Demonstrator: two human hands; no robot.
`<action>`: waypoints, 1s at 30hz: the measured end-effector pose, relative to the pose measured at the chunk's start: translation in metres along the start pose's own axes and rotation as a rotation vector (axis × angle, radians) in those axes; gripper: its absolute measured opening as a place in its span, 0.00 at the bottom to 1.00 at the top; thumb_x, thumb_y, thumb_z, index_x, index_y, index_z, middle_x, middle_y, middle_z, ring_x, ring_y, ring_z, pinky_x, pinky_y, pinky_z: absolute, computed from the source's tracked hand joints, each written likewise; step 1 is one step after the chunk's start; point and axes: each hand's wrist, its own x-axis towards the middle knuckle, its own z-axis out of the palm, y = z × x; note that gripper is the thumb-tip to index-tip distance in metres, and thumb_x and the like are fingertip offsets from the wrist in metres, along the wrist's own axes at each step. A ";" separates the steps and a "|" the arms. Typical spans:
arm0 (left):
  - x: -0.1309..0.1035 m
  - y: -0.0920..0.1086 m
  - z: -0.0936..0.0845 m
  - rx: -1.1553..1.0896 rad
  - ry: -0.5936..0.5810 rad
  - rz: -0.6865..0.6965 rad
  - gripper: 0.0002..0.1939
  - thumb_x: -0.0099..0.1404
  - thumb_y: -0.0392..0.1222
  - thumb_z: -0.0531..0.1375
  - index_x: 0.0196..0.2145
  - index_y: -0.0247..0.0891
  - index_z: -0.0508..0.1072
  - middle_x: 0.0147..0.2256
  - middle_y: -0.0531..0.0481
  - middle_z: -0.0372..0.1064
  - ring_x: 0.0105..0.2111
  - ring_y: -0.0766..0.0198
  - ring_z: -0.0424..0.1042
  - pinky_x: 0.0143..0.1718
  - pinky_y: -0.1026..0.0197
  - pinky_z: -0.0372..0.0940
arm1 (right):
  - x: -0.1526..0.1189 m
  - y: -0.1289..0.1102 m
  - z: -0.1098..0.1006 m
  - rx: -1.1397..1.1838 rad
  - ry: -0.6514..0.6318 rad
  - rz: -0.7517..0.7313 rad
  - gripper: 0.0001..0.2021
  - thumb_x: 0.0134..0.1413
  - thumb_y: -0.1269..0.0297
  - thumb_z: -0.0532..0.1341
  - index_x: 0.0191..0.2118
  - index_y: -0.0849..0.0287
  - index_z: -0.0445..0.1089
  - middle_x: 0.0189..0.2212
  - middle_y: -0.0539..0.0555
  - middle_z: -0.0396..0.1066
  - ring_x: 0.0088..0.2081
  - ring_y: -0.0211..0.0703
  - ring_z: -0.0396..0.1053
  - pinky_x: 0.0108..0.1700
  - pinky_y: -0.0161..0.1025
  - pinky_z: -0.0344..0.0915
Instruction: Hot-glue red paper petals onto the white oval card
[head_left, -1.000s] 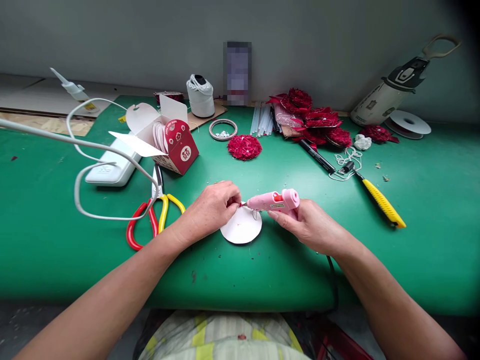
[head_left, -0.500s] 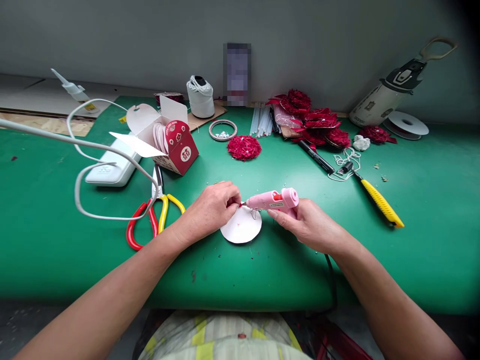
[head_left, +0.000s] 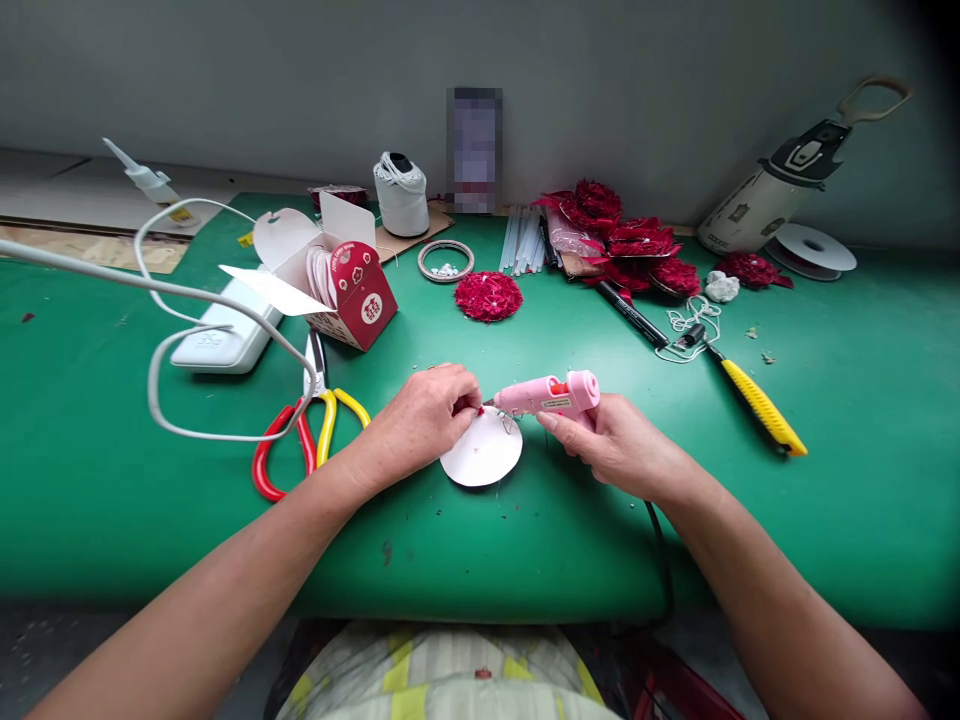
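Note:
A pink hot glue gun (head_left: 547, 393) is gripped in my right hand (head_left: 626, 445), its nozzle pointing left. The nozzle tip comes close to the fingertips of my left hand (head_left: 435, 415), which are pinched together around a tiny red bit at the far edge of a white paper disc (head_left: 484, 455). The disc lies on the green work surface, partly covered by my left hand. I cannot make out the whole shape of the red bit. Beyond my hands lies a round red ruffled rosette (head_left: 488, 297).
Scissors-like pliers (head_left: 319, 415), a white power bank (head_left: 229, 325) with a looping cable and an open red box (head_left: 352, 290) of discs stand left. Right are a yellow cutter (head_left: 757, 400), a marker (head_left: 632, 313) and red rosettes (head_left: 637, 240). Glue sticks (head_left: 523, 240) lie behind.
The glue gun has shifted very slightly to the right, its nozzle drawing a little away from my left fingertips. My left hand stays almost still.

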 end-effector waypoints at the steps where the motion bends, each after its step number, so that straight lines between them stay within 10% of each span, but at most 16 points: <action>1: 0.000 0.000 0.000 -0.004 0.004 0.003 0.06 0.60 0.29 0.57 0.28 0.36 0.70 0.27 0.52 0.68 0.29 0.66 0.66 0.31 0.64 0.60 | 0.001 -0.001 0.001 0.002 -0.003 0.015 0.20 0.62 0.51 0.55 0.24 0.59 0.64 0.19 0.44 0.45 0.21 0.33 0.44 0.20 0.33 0.42; 10: 0.000 -0.001 0.000 -0.020 0.004 -0.005 0.06 0.60 0.29 0.57 0.28 0.35 0.71 0.28 0.52 0.67 0.28 0.66 0.66 0.31 0.64 0.60 | -0.003 -0.017 -0.005 -0.082 -0.076 -0.054 0.17 0.65 0.57 0.53 0.53 0.54 0.71 0.22 0.45 0.45 0.24 0.34 0.43 0.22 0.32 0.43; 30: 0.000 -0.001 0.000 -0.008 -0.007 0.004 0.06 0.60 0.28 0.57 0.28 0.35 0.70 0.28 0.51 0.67 0.29 0.66 0.66 0.31 0.64 0.59 | -0.008 -0.013 -0.009 -0.002 -0.088 -0.136 0.19 0.65 0.56 0.52 0.56 0.52 0.70 0.25 0.48 0.64 0.24 0.36 0.52 0.26 0.34 0.51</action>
